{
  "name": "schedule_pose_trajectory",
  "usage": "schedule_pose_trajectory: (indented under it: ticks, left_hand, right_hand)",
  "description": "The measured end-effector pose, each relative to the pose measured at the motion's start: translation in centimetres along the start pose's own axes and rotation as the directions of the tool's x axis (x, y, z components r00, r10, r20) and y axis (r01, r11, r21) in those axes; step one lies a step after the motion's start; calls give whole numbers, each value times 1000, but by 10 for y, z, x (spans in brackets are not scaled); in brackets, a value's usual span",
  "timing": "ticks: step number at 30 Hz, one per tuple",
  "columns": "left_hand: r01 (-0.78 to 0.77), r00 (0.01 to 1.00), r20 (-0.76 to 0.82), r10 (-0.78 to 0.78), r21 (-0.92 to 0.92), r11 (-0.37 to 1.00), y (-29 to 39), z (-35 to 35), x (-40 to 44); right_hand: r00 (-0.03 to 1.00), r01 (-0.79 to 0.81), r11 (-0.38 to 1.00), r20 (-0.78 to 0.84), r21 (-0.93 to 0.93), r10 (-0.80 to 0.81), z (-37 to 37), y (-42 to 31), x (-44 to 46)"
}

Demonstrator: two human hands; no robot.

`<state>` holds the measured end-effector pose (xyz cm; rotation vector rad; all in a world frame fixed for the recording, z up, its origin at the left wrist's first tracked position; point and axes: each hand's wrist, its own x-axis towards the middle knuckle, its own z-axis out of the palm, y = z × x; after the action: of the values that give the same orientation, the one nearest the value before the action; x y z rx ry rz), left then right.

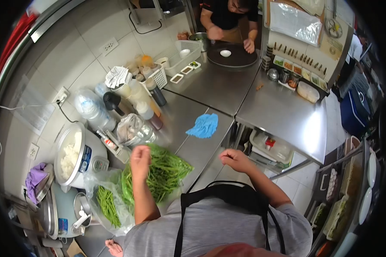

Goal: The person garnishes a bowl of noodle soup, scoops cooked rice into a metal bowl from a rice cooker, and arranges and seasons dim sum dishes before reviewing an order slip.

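My left hand [140,162] is closed and raised over the left part of an open green plastic bag of long green beans [163,175]. Whether anything is inside those fingers is hidden. Beside that bag, a clear plastic bag [116,175] holds more green beans [108,205]. My right hand [236,160] hovers past the counter's front edge with curled fingers and nothing visible in them. A crumpled blue cloth [203,126] lies on the steel counter [176,103], farther forward between my two hands.
Bottles [148,113] and a large pot of white rice [79,154] line the left wall. A co-worker [231,21] stands behind a dark round tray [231,58]. Another person's hand [114,247] shows at bottom left. Right are a steel table [283,115] and shelf trays [339,214].
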<state>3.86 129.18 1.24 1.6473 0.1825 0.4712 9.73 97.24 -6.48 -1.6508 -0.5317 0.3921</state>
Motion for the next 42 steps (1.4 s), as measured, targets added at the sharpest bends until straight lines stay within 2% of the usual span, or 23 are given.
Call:
schedule_pose_trajectory:
  ticks: [2,4,5,6,8,10,12,14,15,16,18,20,22,24,26,28,30,31,33,35,38,39,42]
  left_hand:
    - [105,979,165,-117,78,991,-5,38,14]
    - [-10,925,374,-70,209,978,-10,68,22]
    - [-50,882,460,-101,305,951,-2,78,24]
    - [-59,831,544,-117,294,954,-5,82,29]
    - [-44,798,587,-139,286,957,-1,84,39]
    - [23,869,447,-213,394,919,-6,77,50]
    - [94,928,287,-237,435,895,-9,72,59]
    - [154,969,113,-220,421,894,-11,71,64]
    - [182,973,63,-224,398,899,-13,72,64]
    - [209,973,10,-230,375,903,-15,74,64]
    - [269,963,-101,-250,339,901,-17,80,64]
    - [339,936,-207,-286,303,891,-13,90,64]
    - [437,888,-291,-356,294,850,-3,99,65]
    - [480,857,-354,-375,281,831,-2,102,61]
    - [520,814,-435,-384,251,816,-5,103,58]
    - [591,743,-528,-411,229,773,-4,106,54]
    - [622,697,-581,-420,198,758,-8,110,50]
    - [636,679,-598,-426,189,749,-8,113,51]
    - [656,658,-619,-429,191,730,-11,118,54]
    - [661,658,-609,-444,184,728,-14,122,60]
    - [664,679,-575,-457,214,716,-10,132,72]
    - [664,681,-565,-467,207,719,-4,136,77]
    - [619,726,-541,-424,247,745,2,141,76]
  right_hand:
    - [1000,27,993,17,-116,-25,-32,-17,37]
    - [996,91,974,4,-210,-92,-63,-48,76]
    - [989,144,964,11,-224,-146,-77,-54,100]
    - [980,197,951,20,-236,-198,-92,-59,124]
    - [963,264,879,153,-396,-220,-124,-87,176]
    - [913,406,699,305,-589,-273,-157,-114,238]
    - [922,384,609,324,-694,-213,-183,-151,309]
    - [903,430,528,351,-732,-250,-207,-185,391]
    - [873,458,464,287,-758,-394,-209,-209,422]
    - [875,438,540,202,-718,-440,-214,-225,458]
    - [727,555,487,109,-675,-678,-233,-237,566]
    - [727,498,577,-52,-648,-685,-225,-274,618]
    - [623,472,491,-118,-732,-774,-214,-299,655]
    - [584,426,557,-253,-713,-771,-196,-320,658]
    - [489,399,479,-261,-782,-833,-177,-336,648]
    - [642,138,531,-333,-836,-691,-182,-347,702]
    - [665,211,602,-339,-770,-666,-187,-350,762]
    - [656,207,492,-253,-846,-711,-206,-343,822]
    - [638,178,414,-216,-893,-739,-202,-333,856]
    - [619,125,492,-320,-862,-717,-183,-334,781]
    - [577,276,767,-539,-579,-614,-170,-334,739]
    - [593,574,734,-433,-364,-679,-201,-328,803]
    - [433,668,638,-496,-384,-752,-207,-320,764]
